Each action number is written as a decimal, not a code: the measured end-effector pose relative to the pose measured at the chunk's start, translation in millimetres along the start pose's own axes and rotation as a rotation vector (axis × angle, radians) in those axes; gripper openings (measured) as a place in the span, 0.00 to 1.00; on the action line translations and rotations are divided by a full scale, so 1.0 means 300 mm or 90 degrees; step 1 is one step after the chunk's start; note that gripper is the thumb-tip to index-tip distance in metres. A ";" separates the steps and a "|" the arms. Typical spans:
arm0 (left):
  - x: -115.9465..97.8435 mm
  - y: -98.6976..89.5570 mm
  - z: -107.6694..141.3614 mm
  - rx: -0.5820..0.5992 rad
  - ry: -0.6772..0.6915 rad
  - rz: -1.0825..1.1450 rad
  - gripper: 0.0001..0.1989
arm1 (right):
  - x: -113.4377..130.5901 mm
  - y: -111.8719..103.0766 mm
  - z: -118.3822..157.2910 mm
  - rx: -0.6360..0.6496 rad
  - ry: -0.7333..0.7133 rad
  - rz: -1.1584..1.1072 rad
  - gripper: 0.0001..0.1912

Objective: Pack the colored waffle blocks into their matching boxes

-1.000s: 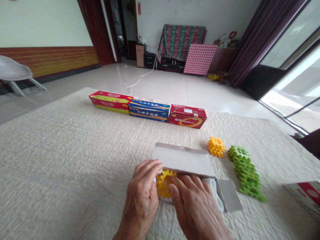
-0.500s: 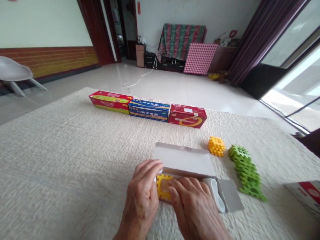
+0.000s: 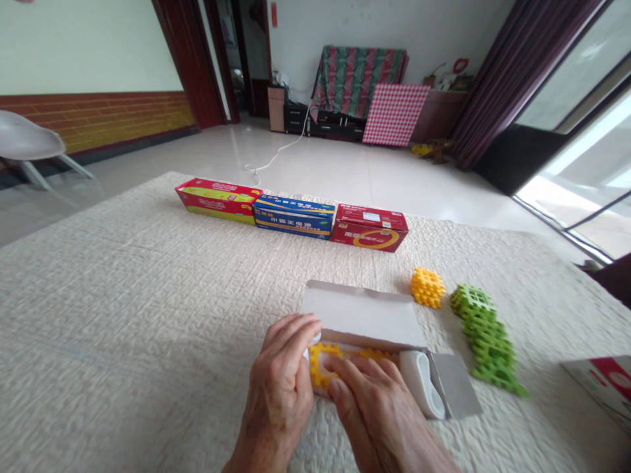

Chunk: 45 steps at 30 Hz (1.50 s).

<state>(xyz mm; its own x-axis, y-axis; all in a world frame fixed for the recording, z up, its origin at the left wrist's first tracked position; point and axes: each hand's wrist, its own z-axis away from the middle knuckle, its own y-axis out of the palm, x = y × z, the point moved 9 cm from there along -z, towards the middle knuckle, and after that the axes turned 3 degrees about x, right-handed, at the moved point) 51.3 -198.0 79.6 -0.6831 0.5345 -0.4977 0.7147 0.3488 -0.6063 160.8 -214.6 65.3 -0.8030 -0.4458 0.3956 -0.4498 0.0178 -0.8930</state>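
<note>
An open box with its pale lid folded back lies in front of me. Yellow notched plastic pieces lie inside it, and a rolled white foam sheet fills its right end. My left hand cups the box's left end, fingers together over a bit of white material that is mostly hidden. My right hand rests over the box, its fingertips touching the yellow piece at the left, fingers reaching forward. More yellow pieces show beyond its knuckles.
Behind stand a red-and-yellow box, a blue box and a red box in a row. A yellow stack and green pieces lie at the right. Another box sits at the right edge.
My right hand has shifted slightly down and toward me, uncovering more yellow pieces in the middle of the box. My left hand has stayed in place.
</note>
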 end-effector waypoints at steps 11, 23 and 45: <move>0.009 0.011 0.005 0.012 -0.005 0.000 0.23 | -0.021 0.064 0.014 0.087 0.038 -0.017 0.11; 0.027 0.027 0.034 0.011 0.101 -0.043 0.21 | -0.193 -0.249 0.062 -0.143 0.112 -0.076 0.12; 0.034 0.025 0.030 0.000 0.091 -0.043 0.22 | -0.887 -0.180 -0.113 0.065 0.274 0.240 0.21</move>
<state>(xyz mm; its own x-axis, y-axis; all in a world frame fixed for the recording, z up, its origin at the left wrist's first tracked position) 48.3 -196.8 64.4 -0.7007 0.6143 -0.3629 0.6684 0.3872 -0.6351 385.5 -66.6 15.5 -0.9967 -0.0216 0.0781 -0.0783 0.0090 -0.9969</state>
